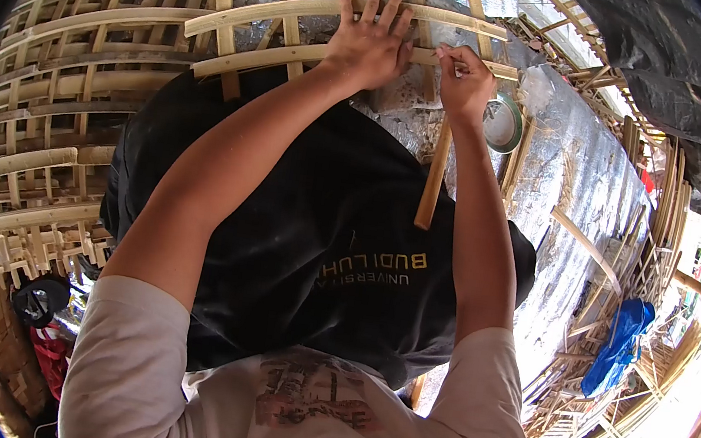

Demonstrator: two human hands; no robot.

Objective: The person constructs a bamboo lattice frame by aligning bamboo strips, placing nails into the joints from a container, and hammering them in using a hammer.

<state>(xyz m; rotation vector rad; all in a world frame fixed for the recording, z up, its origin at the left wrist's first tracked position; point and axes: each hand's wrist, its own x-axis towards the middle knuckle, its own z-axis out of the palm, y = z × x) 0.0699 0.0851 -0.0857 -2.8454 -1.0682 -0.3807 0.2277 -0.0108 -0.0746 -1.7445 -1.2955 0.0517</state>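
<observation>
A lattice of split bamboo slats (261, 18) lies in front of me, over my knees. My left hand (370, 46) rests on it with fingers spread across one of the long slats. Close by on the right, my right hand (469, 83) is closed in a pinch at the lowest long slat; what is between the fingertips is too small to make out. Below that hand a narrow wooden stick (433, 181) points toward me, its upper end hidden. Beside the right wrist sits a round green-rimmed container (502, 122), its contents unclear.
A larger woven bamboo panel (61, 78) stands at the left. Shiny silver sheeting (564, 158) covers the floor on the right, with a loose bamboo strip (585, 248) on it. Farther right are bamboo offcuts and a blue plastic bag (618, 344). Black sheeting (692, 77) hangs at upper right.
</observation>
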